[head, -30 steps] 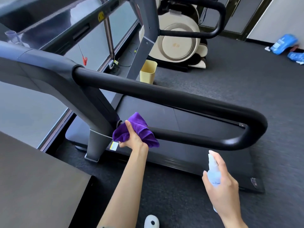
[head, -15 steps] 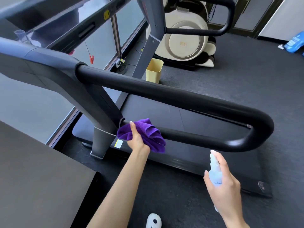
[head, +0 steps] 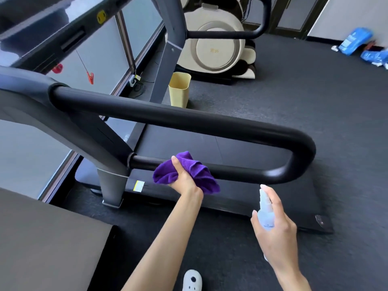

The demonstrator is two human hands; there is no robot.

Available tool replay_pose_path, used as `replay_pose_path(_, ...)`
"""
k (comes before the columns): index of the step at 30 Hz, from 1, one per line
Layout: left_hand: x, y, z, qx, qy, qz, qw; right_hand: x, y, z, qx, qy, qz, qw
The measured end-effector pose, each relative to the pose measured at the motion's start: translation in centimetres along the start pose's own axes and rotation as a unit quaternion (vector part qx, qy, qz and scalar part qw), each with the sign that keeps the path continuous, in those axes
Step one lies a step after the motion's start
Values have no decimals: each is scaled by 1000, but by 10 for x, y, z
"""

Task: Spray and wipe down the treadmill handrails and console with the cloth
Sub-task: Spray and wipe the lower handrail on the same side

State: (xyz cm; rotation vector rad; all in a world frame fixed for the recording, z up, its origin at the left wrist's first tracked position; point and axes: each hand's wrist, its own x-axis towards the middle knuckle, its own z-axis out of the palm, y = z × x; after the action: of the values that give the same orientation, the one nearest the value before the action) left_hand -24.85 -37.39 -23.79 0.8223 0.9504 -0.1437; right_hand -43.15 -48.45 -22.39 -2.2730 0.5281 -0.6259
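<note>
Treadmill handrail (head: 210, 122): left hand (head: 185, 181) grips purple cloth (head: 197, 175) bunched round its lower bar to wipe, w/ right hand (head: 277, 225) wrapped round spray bottle (head: 265, 215) beside it, forefinger on nozzle, prob. ready to spray.

You are looking down at a black padded handrail (head: 189, 120) looping back on itself at its right end into a thinner lower bar. A bunched purple cloth (head: 184, 173) is wrapping that lower bar near the grey upright. A small translucent spray bottle (head: 266, 215) is standing upright just below the loop's bend, its nozzle apparently pointing toward the rail.
</note>
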Motion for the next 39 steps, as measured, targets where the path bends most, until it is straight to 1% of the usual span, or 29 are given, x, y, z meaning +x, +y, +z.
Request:
replay_pose_path(4, -38, -43, 11, 38, -52, -24, 998, -4, 9, -6, 1, -5, 1, 1000)
replay_pose_path(6, -41, -44, 12, 44, -53, -31, 997, -6, 12, -9, 2, -2, -9, 1000)
replay_pose_path(8, -34, -30, 10, 41, -26, -23, 999, -6, 14, -11, 1, -1, -19, 1000)
replay_pose_path(11, -13, 4, 2, 28, 38, 21, 999, -5, 17, -16, -2, 1, -21, 1000)
replay_pose_path(14, 9, 41, -9, 71, 103, 44, 991, -7, 20, -20, 1, 9, -22, 1000)
replay_pose_path(16, 14, 45, -9, 89, 115, 52, 988, -9, 22, -23, 0, 14, -15, 1000)
replay_pose_path(18, 6, 29, -3, 85, 112, 74, 987, -14, 24, -25, -1, 12, 1, 1000)
replay_pose_path(19, -1, 16, 2, 78, 106, 72, 989, -16, 25, -26, -3, 11, 7, 1000)
replay_pose_path(23, -26, -31, 20, 36, 64, 43, 996, -22, 30, -33, -2, 12, 15, 1000)
replay_pose_path(26, -52, -68, 33, 52, 27, 25, 998, -24, 33, -38, -4, 28, 24, 999)
replay_pose_path(27, -63, -82, 36, 65, 5, 12, 998, -24, 35, -40, -7, 33, 27, 999)
replay_pose_path(29, -85, -106, 38, 75, -51, -40, 995, -24, 36, -44, -10, 38, 34, 999)
replay_pose_path(31, -97, -116, 40, 67, -83, -79, 991, -24, 36, -49, -13, 47, 32, 998)
replay_pose_path(34, -89, -104, 40, 76, -73, -72, 992, -23, 37, -58, -16, 64, 18, 998)
replay_pose_path(37, -64, -68, 30, 46, -16, -22, 999, -21, 38, -65, -15, 68, 19, 997)
replay_pose_path(39, -44, -45, 20, 39, 0, 7, 999, -22, 38, -68, -13, 76, 21, 997)
